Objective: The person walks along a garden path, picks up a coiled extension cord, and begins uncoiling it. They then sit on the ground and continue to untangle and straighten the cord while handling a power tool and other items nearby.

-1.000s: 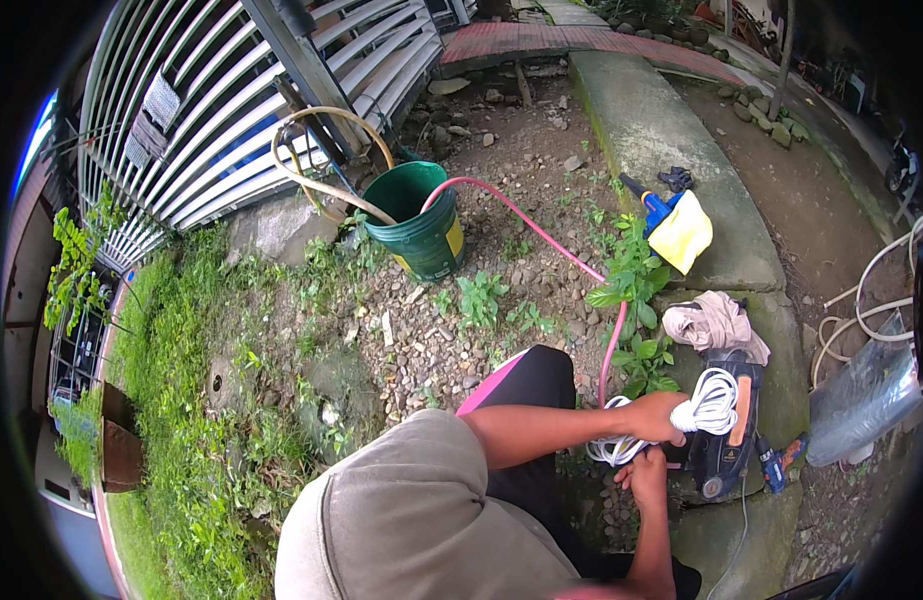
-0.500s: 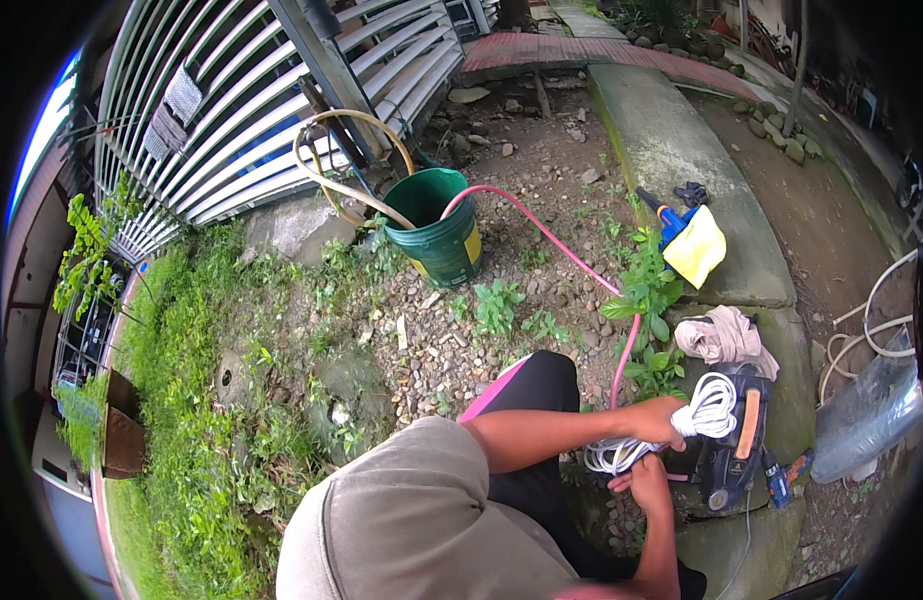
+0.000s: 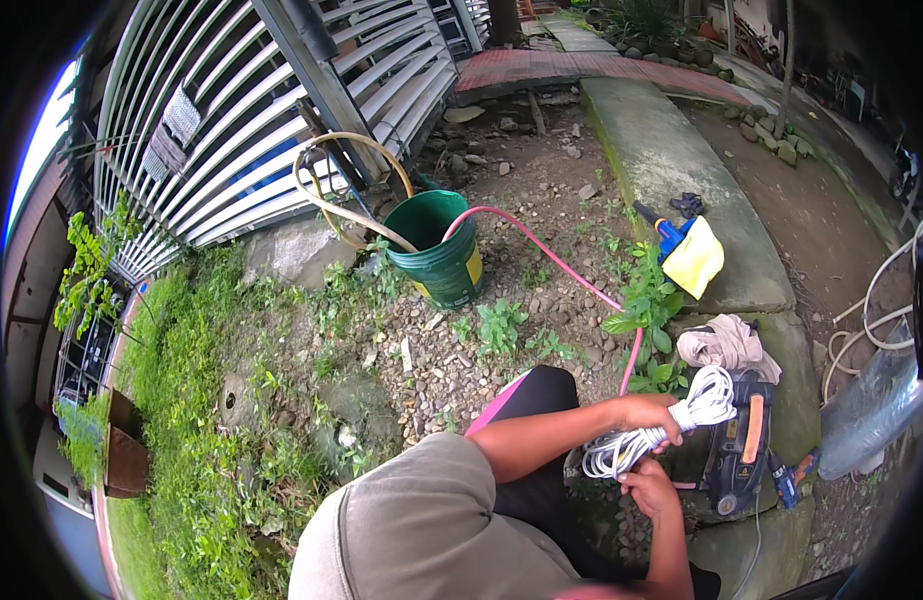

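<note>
A bundle of white cord, gathered in loops at both ends, is gripped round its middle by my left hand, whose fingers are closed. Just below, my right hand is closed too, its fingertips pinching at the underside of the bundle's lower loops. The exact strand between those fingers is partly hidden. Right beside the hands lies a black machine with a tan handle, looking like a portable pressure washer. A pink hose runs from near it toward a green bucket.
On the concrete strip sit a blue tool under a yellow cloth, and a beige cloth. A blue drill and a clear plastic bag lie at the right. A white slatted gate stands far left.
My left hand and the cord bundle have tilted slightly, the upper loops lowering a little. The right hand stays at the lower loops. The whole view has shifted slightly.
</note>
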`<state>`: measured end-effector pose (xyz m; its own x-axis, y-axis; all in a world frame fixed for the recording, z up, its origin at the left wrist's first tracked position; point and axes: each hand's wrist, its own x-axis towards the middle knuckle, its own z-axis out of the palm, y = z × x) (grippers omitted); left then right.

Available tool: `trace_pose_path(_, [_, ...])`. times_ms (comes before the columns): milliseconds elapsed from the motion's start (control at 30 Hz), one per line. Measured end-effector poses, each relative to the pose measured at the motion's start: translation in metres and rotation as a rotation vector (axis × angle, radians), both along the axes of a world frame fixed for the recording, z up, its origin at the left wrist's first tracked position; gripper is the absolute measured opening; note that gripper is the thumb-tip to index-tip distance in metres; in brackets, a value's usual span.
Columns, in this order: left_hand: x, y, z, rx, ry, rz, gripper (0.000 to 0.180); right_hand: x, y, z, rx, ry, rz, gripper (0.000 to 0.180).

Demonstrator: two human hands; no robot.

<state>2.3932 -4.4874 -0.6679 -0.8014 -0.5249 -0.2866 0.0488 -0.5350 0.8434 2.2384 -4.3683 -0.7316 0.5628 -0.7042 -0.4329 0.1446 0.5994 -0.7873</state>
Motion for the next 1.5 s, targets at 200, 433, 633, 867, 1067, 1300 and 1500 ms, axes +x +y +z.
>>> trace_pose_path(200, [0.007, -0.010, -0.003, 0.043, 0.130, 0.019, 0.044, -0.009, -0.015, -0.001, -0.020, -0.034, -0.059, 0.035])
trace_pose_path(433, [0.024, -0.022, 0.009, 0.193, 0.333, -0.024, 0.052, -0.014, -0.026, -0.001, -0.094, 0.007, -0.152, 0.027])
trace_pose_path(633, [0.006, -0.021, 0.015, -0.578, -0.273, 0.044, 0.034, 0.003, -0.015, -0.014, 0.016, -0.077, -0.256, 0.035])
trace_pose_path(867, [-0.011, -0.007, -0.011, -0.694, -0.455, 0.000, 0.043, 0.001, -0.018, -0.029, -0.463, 0.776, -0.047, 0.028])
trace_pose_path(1067, [-0.020, 0.011, -0.018, -0.833, -0.526, -0.047, 0.050, 0.001, -0.015, -0.039, -0.693, 0.957, 0.068, 0.029])
trace_pose_path(1300, [-0.006, -0.022, -0.012, -0.611, -0.408, -0.092, 0.052, -0.029, -0.027, -0.001, -0.558, 0.649, 0.016, 0.040])
trace_pose_path(1500, [0.000, -0.030, -0.013, -0.554, -0.359, -0.210, 0.052, -0.038, -0.033, -0.010, -0.262, 0.397, 0.045, 0.035])
